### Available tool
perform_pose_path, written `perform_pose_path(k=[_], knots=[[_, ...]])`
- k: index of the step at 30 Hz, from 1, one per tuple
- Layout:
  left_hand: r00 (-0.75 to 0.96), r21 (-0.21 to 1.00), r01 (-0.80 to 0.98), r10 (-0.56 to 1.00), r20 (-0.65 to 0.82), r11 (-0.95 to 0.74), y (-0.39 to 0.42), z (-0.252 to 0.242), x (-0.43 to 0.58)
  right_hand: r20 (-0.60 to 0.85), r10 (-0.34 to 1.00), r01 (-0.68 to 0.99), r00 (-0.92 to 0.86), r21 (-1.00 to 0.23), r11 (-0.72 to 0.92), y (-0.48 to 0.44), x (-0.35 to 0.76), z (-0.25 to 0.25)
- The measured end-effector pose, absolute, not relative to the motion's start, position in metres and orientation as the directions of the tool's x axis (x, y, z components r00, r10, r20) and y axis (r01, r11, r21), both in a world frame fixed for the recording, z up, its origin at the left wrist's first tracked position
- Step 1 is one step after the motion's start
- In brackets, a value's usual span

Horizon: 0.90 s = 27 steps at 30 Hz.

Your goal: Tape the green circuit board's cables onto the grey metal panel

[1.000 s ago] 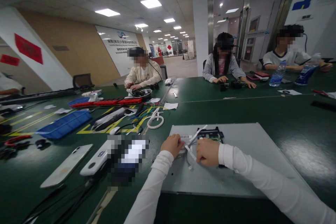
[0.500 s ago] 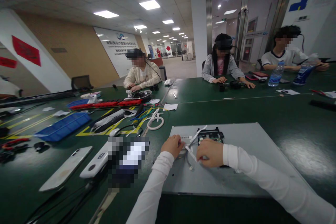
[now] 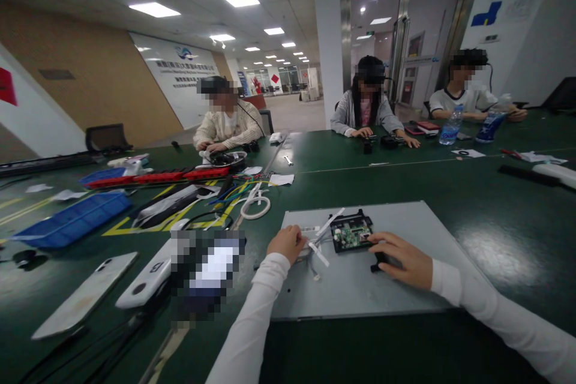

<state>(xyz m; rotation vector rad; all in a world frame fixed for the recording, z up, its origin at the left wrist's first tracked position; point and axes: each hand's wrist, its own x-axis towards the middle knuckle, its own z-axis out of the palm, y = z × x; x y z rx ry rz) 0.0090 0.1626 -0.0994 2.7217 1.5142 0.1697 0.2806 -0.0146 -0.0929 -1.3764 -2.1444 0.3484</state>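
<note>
A grey metal panel (image 3: 360, 300) lies flat on the green table. On it rests a green circuit board (image 3: 353, 235) in a black frame, with grey wires (image 3: 315, 246) and white tape strips at its left. My left hand (image 3: 287, 244) is closed around the wire bundle beside the board. My right hand (image 3: 402, 260) is at the board's right edge, fingers apart, over a small black part (image 3: 380, 261) that it partly hides; I see nothing gripped in it. A white connector (image 3: 317, 277) hangs loose at the wires' end.
Left of the panel lie a phone (image 3: 85, 295), a white device (image 3: 150, 273) with black cables, a coiled white cable (image 3: 255, 207) and a blue tray (image 3: 74, 219). Three people sit across the table; bottles (image 3: 451, 125) stand at the far right.
My right hand has moved right, off the wires and the board, and its fingers have spread. The circuit board is now uncovered. My left hand stays at the wires; the view has shifted slightly.
</note>
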Motion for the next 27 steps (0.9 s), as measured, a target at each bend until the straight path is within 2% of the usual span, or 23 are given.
perform_pose_path(k=[9,27], knots=[[0.532,0.065,0.840,0.842,0.091,-0.538,0.165,-0.101,0.010,0.252,0.915,0.698,-0.314,-0.592,0.403,-0.021,0.302,-0.105],[0.556,0.048,0.824,0.823,0.119,-0.564,0.167,-0.101,0.009,0.070,0.920,0.744,-0.385,-0.566,0.354,-0.029,0.315,-0.087]])
